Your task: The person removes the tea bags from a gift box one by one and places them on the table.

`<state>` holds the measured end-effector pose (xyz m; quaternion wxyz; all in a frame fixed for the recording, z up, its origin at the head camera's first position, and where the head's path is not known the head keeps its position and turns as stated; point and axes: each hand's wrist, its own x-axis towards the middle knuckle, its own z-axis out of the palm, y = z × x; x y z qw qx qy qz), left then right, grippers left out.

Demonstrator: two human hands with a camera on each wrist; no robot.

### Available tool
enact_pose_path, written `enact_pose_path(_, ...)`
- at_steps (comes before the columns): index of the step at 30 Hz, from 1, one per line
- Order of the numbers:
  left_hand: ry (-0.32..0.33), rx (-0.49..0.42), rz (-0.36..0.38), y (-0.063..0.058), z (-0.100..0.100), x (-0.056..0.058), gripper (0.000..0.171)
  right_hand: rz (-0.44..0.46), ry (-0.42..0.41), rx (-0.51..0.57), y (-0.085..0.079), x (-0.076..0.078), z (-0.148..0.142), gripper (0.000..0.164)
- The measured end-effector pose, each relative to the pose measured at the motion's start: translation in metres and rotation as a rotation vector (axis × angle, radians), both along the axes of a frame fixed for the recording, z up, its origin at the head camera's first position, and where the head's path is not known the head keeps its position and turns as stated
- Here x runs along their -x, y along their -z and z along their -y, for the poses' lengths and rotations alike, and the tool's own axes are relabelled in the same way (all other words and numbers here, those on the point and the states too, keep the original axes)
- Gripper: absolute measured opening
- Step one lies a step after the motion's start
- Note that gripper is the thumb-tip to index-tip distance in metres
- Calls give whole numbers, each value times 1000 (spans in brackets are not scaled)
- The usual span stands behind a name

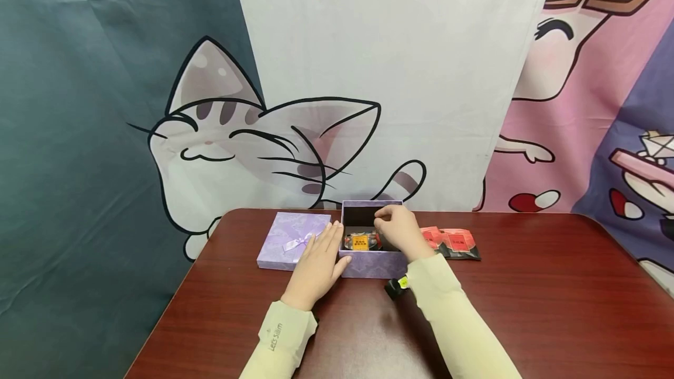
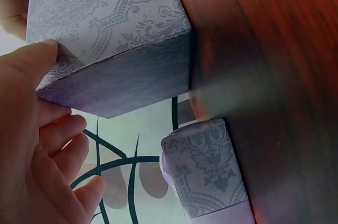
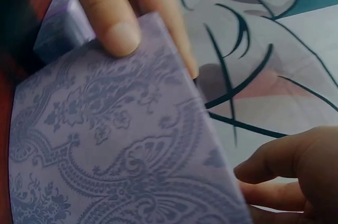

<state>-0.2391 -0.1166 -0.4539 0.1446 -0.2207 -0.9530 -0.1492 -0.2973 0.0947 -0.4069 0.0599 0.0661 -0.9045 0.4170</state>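
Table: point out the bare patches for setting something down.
Free: the table right of the red packets, and its near edge left of the left hand. Crowded: the far middle, with lid, open box and right hand.

Packet [image 1: 361, 242] labels in the box [image 1: 372, 264] perhaps too small to read

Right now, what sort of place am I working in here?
Probably a staged recording corner, not a lived-in room: a cartoon cat backdrop cloth hangs as the wall behind a dark red wooden table, which holds only a purple gift box, its ribboned lid and some red sachets.
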Motion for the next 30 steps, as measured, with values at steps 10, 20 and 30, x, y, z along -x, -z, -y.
enact_pose_path(10,4,8,15,0,0,-1,68,84,-23,-144,14,11,15,26)
enact_pose_path(20,-1,14,-1,2,0,0,67,149,-13,-231,18,12,18,18)
enact_pose_path(30,1,3,10,0,0,0,68,116,-23,-183,20,13,16,23)
